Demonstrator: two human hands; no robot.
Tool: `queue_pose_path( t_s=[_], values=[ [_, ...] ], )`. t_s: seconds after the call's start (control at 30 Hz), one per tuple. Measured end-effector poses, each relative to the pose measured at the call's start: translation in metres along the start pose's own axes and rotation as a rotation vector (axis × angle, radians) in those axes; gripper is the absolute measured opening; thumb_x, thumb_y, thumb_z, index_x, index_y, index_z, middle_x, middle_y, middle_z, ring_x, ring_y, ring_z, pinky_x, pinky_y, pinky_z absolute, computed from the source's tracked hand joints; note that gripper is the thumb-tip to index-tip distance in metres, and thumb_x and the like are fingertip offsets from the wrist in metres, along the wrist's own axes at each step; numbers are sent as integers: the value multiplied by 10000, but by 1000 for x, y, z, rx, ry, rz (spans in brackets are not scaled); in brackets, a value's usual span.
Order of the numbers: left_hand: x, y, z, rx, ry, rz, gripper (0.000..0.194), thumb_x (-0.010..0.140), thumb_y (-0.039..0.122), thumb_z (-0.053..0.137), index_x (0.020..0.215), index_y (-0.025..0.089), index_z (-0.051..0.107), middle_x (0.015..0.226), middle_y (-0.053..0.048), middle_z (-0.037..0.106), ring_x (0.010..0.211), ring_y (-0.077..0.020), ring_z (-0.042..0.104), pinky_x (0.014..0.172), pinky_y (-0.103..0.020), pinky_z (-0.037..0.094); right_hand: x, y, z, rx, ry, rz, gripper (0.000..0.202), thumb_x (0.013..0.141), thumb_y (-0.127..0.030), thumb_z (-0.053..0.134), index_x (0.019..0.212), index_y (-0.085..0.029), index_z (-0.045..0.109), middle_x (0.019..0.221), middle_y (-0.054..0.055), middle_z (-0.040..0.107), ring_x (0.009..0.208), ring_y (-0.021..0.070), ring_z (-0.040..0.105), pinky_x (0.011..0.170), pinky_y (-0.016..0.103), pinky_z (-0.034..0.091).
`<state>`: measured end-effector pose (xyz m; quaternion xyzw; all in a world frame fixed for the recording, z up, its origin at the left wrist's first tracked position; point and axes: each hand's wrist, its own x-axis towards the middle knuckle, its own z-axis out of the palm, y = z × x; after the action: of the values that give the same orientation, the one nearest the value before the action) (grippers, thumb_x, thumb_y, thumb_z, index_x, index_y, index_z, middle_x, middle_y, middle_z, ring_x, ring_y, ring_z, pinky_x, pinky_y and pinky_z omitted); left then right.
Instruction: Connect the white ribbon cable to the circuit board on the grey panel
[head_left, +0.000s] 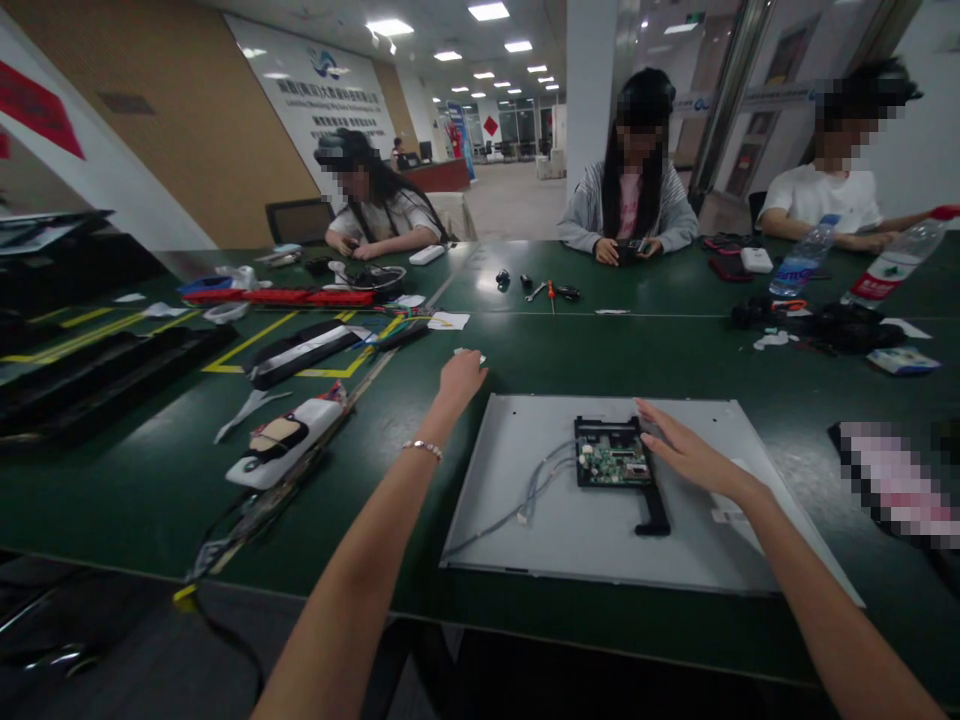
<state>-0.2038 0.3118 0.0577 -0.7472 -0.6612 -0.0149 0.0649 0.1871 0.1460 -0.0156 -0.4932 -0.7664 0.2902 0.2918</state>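
Observation:
A flat grey metal panel (517, 450) lies on the green table in front of me. On it rests a black plastic frame (654, 512) around a green circuit board (611, 462), with grey cables (534, 487) running off to the left. My right hand (679, 447) is at the right edge of the frame, its fingers stretched out and apart from the thumb, holding nothing. Beyond the panel's far left corner, my left hand (463, 374) has its fingers closed at a small whitish thing (480, 357), mostly hidden and too small to name.
A white device with straps (289, 440) and a black-and-white pouch (307, 352) lie to the left. Pliers and an orange screwdriver (551, 291) are farther back. Bottles (806, 258) stand at the right. Three people sit across the table (390, 410).

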Motion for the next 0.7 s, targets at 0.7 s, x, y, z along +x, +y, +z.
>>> queue_pose_path(
  t_s=[0.7],
  values=[
    [23,11,16,84,-10,-57,339,926,149,423,1062,22,706,1085,-260,676,1065,-312,643,900,-371,501,-1,-13,0,-106,-7,-53,654,973,-558,385,1560,-330,210,1568,84,369,1436,280,346,1184,556,258]
  ],
)
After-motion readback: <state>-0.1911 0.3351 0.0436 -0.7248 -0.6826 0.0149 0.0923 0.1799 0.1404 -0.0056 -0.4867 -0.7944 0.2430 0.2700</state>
